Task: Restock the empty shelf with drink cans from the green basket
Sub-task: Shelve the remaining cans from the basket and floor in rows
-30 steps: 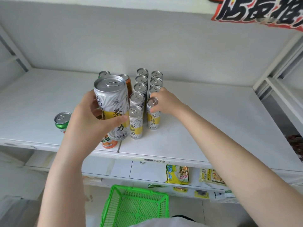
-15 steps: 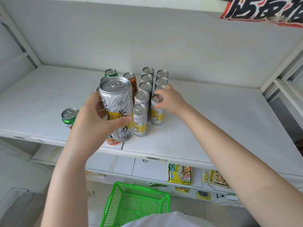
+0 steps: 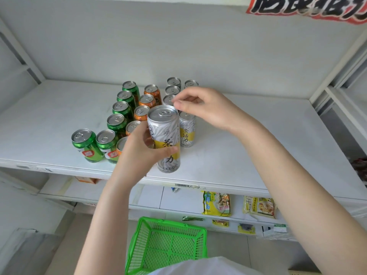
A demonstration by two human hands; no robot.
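Observation:
My left hand [image 3: 139, 153] grips a tall silver-and-yellow can [image 3: 165, 135], upright just above the front of the white shelf [image 3: 248, 151]. My right hand [image 3: 204, 108] hovers over the silver cans with loosely curled fingers and holds nothing; its fingertips are close to the held can's top rim. Rows of cans stand on the shelf: green cans [image 3: 119, 120] on the left, orange cans [image 3: 147, 100] in the middle, silver cans [image 3: 187, 130] on the right. The green basket [image 3: 172, 223] stands on the floor below and looks empty.
Under the shelf, a lower shelf carries yellow noodle packs [image 3: 216, 203]. A red-and-black banner [image 3: 307, 6] hangs at the top right. White uprights [image 3: 337, 66] bound the shelf on the right, and bare shelf surface lies to the right of the cans.
My right hand has let go of the front silver can and risen above the rows. The can in my left hand now sits in front of the silver rows.

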